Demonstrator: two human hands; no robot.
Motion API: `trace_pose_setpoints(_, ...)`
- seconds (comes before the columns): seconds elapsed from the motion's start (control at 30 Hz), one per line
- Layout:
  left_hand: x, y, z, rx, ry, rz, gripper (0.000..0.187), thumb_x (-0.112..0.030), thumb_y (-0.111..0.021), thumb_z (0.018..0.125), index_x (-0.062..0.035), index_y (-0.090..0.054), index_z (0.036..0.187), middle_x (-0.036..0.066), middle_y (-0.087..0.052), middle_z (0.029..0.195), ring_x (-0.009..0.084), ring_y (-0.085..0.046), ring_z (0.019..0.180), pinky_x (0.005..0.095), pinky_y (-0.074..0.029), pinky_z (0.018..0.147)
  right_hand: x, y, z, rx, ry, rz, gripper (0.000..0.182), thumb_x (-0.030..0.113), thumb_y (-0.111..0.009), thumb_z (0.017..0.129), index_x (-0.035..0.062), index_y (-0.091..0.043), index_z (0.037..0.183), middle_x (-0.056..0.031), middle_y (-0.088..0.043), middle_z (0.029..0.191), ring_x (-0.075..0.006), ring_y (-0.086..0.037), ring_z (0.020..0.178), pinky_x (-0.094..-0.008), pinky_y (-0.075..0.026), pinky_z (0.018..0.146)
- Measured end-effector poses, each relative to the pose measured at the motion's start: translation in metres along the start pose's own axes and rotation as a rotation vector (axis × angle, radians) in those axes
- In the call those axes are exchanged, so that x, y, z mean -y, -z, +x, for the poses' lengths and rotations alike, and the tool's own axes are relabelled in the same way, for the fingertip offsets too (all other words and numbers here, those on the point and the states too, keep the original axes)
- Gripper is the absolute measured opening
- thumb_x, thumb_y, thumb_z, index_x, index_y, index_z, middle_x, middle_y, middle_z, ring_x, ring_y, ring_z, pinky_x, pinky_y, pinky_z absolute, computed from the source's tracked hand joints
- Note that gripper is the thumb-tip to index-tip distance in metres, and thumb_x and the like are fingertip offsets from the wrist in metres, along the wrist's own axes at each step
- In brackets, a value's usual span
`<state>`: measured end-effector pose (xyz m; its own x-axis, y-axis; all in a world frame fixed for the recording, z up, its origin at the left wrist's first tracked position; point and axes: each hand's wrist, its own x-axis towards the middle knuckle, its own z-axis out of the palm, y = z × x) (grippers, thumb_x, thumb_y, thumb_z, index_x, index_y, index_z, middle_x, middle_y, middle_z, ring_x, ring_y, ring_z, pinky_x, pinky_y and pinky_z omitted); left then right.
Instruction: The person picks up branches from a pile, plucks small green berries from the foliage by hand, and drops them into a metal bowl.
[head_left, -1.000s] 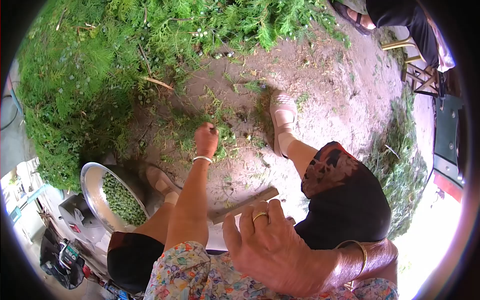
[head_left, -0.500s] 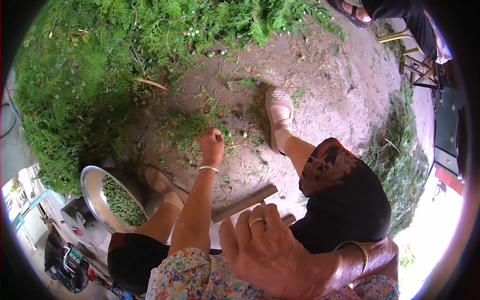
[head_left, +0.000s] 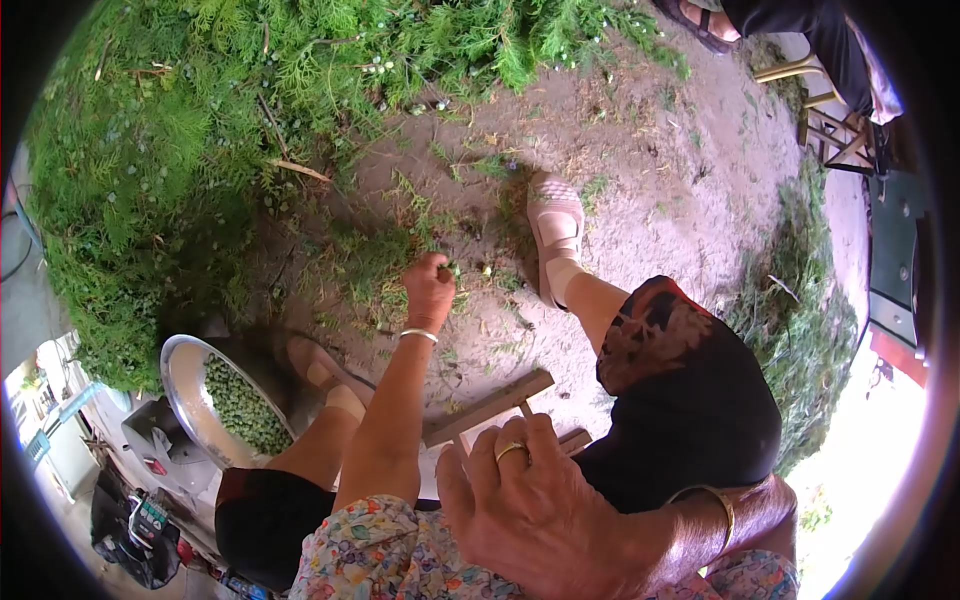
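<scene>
My left hand (head_left: 430, 292), a bracelet at its wrist, is closed low above the ground between my feet. A small green bit (head_left: 453, 270) shows at its fingertips, too small to make out clearly. My right hand (head_left: 545, 505), wearing a ring, is curled in front of my lap, palm turned away; whatever its fingers hold, if anything, is hidden. To the left, a metal basin (head_left: 180, 350) stands tilted beside my foot, with many small green seed cones (head_left: 240, 400) in it. Loose green sprigs (head_left: 385, 255) lie scattered around my left hand.
Cut evergreen branches (head_left: 140, 170) form a large heap at the upper left. A wooden stool's bar (head_left: 488, 408) shows below me. Another person's foot (head_left: 712, 20) and a chair (head_left: 840, 135) are at the upper right. More cut greenery (head_left: 800, 300) lies along the right.
My left hand has turned slightly and shifted a little right, and a green bit now shows at its fingertips. My right hand has barely moved.
</scene>
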<state>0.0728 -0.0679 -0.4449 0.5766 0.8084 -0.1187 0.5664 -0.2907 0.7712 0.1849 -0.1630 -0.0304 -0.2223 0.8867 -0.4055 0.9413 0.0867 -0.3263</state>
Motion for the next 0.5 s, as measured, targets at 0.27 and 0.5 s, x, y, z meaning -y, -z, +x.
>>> trace_pose_setpoints(0.27, 0.0, -0.029, 0.009, 0.151, 0.199, 0.029, 0.012, -0.006, -0.064, 0.071, -0.0007, -0.057, 0.079, 0.019, -0.061, 0.068, 0.0383, -0.061, 0.064, 0.0443, -0.049, 0.058, 0.0, -0.005, 0.0, -0.017, -0.007, -0.038, 0.027, 0.016, -0.054, 0.078, -0.0059, -0.059, 0.094, -0.0153, -0.058, 0.074, -0.0278, -0.057, 0.073, -0.0636, -0.041, 0.08)
trace_pose_setpoints(0.5, -0.052, -0.04, -0.009, 0.141, -0.159, 0.209, 0.02, -0.001, -0.062, 0.068, -0.0009, -0.061, 0.088, 0.019, -0.063, 0.074, 0.0348, -0.062, 0.067, 0.0403, -0.051, 0.062, -0.003, 0.003, -0.001, 0.061, 0.016, 0.012, 0.029, 0.016, -0.053, 0.079, -0.0063, -0.059, 0.097, -0.0162, -0.058, 0.076, -0.0277, -0.057, 0.074, -0.0545, -0.041, 0.079)
